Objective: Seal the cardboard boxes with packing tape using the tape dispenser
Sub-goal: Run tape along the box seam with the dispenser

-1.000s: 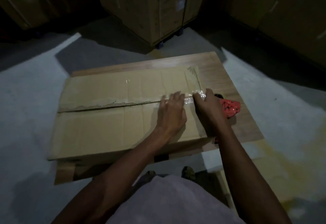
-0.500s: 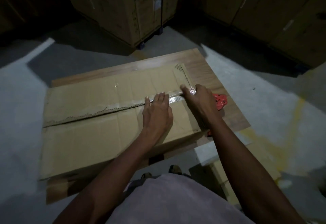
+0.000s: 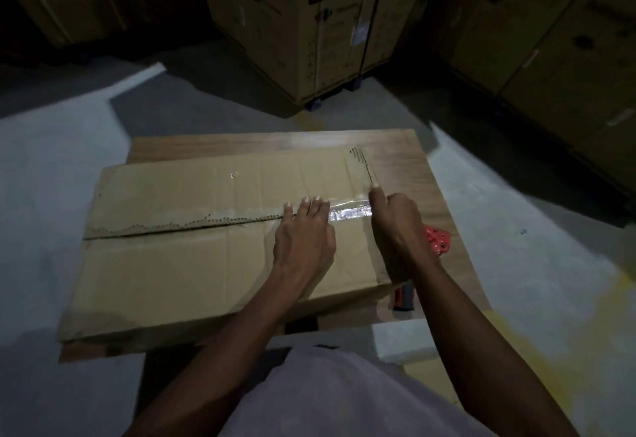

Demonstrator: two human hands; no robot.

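A flat brown cardboard box (image 3: 172, 264) lies on a low wooden table (image 3: 406, 161). Its centre seam runs left to right with a ragged edge. A shiny strip of clear packing tape (image 3: 349, 211) covers the seam's right end. My left hand (image 3: 303, 237) lies flat on the seam, fingertips on the tape's left part. My right hand (image 3: 395, 219) presses the tape at the box's right edge, its fingers bent down over that edge. The red tape dispenser (image 3: 437, 240) lies on the table just behind my right hand, its dark handle (image 3: 402, 299) showing under my wrist.
Tall printed cartons (image 3: 309, 23) on a wheeled base stand on the floor beyond the table. More large cartons (image 3: 550, 40) line the right and the far left. Grey concrete floor (image 3: 51, 161) surrounds the table. The light is dim.
My left hand has slid left along the seam, away from my right hand, leaving more taped seam showing between them. The right hand has stayed at the box's right edge.
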